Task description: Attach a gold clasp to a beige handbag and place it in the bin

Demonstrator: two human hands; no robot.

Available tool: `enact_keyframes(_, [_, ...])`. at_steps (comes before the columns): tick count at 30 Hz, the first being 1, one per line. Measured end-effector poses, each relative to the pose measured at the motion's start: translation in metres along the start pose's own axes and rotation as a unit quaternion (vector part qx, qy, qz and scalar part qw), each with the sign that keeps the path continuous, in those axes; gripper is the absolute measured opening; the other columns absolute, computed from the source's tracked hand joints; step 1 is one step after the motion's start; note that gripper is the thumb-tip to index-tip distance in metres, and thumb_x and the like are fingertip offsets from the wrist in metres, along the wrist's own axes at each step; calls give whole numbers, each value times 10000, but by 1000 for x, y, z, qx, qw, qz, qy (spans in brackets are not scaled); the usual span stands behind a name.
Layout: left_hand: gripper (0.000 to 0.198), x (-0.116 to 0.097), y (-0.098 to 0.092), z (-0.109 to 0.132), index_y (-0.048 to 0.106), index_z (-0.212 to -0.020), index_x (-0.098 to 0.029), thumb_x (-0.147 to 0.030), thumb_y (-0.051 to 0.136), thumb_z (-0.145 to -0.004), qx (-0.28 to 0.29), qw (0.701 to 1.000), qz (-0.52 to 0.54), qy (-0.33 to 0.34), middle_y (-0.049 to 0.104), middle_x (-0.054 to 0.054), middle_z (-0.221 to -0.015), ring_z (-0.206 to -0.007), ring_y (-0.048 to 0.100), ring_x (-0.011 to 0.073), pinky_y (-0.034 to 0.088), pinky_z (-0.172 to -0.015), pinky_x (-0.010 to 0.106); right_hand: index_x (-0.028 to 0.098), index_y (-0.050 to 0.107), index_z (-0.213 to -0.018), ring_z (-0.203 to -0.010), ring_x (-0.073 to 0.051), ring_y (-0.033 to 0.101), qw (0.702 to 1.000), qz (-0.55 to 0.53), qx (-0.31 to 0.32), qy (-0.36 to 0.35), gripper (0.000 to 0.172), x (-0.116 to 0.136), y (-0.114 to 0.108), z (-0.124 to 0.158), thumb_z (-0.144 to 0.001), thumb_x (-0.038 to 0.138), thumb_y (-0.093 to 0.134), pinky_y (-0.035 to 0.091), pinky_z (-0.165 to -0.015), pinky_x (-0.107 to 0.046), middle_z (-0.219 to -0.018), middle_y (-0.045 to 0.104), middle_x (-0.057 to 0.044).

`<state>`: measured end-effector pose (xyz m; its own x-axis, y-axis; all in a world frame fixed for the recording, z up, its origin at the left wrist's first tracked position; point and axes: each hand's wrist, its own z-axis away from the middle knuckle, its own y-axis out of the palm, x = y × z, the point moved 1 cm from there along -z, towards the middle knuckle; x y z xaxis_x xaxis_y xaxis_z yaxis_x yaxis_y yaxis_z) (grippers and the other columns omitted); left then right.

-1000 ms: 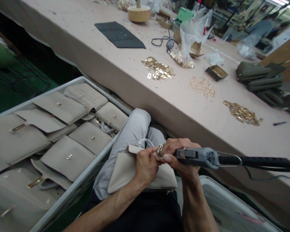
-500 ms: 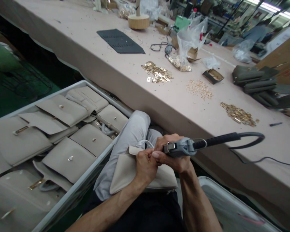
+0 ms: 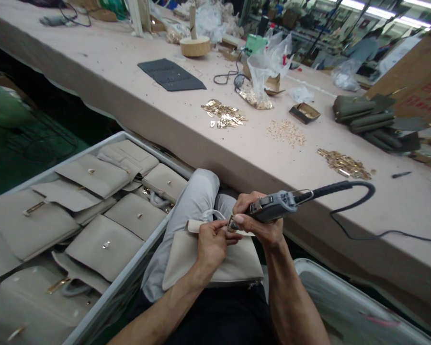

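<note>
A beige handbag (image 3: 190, 254) lies across my lap, its flap (image 3: 193, 226) turned toward the bench. Over the upper part of the bag, my left hand (image 3: 212, 242) is closed with thumb and fingers at the flap's edge; what the fingertips pinch is partly hidden. My right hand (image 3: 260, 223) wraps around a grey electric screwdriver (image 3: 275, 206), whose cord leads off to the right. The screwdriver's front end points left, toward the left fingertips. A small gold-coloured metal piece (image 3: 231, 223) shows by the right thumb, close to the left fingers.
To my left, a pale crate (image 3: 129, 254) holds several beige bags. Another bin (image 3: 309, 268) stands at lower right. The covered bench (image 3: 158, 115) ahead bears gold hardware piles (image 3: 345, 164), small screws (image 3: 286, 132), a small box (image 3: 304, 113) and dark rolled pieces (image 3: 369, 117).
My hands have come slightly apart, and the left fingers have loosened and spread somewhat. The gold piece now shows between them. The screwdriver has risen a little, and the view has shifted.
</note>
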<state>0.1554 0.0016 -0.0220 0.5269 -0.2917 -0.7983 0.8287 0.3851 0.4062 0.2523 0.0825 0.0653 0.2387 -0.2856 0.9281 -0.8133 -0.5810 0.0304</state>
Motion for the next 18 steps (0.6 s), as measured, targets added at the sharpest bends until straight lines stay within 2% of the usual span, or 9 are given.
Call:
enact_keyframes(4, [250, 0, 0, 2, 753, -928, -51, -237, 668, -783, -7, 1000, 7, 7, 806, 151, -759, -698, 808, 270, 652, -614, 299, 190, 664, -823, -639, -150, 579, 1000, -4, 7, -3, 183, -1, -2, 2, -863, 269, 824, 463, -587, -300, -732, 648, -13])
enact_keyframes(12, [269, 4, 3, 0, 742, -940, -60, -251, 705, -754, -41, 999, 6, 11, 778, 118, -658, -628, 787, 276, 664, -590, 355, 184, 680, -797, -654, -165, 606, 999, -3, 42, 14, 278, 0, 0, -2, -810, 379, 878, 504, -601, -310, -738, 668, -27])
enact_keyframes(16, [149, -2, 4, 4, 718, -784, -125, -273, 722, -806, -41, 998, -28, 31, 724, 52, -595, -584, 743, 225, 664, -582, 344, 175, 700, -771, -661, -169, 632, 995, -1, 94, 23, 246, -3, 3, -3, -832, 355, 856, 529, -604, -302, -725, 682, -37])
enact_keyframes(18, [178, -5, 4, 6, 678, -696, -159, -276, 729, -820, -39, 998, -33, 40, 705, 35, -594, -610, 732, 213, 654, -585, 315, 173, 704, -771, -646, -166, 633, 994, 8, 107, 30, 265, -5, 5, -3, -822, 378, 863, 532, -590, -292, -722, 688, -39])
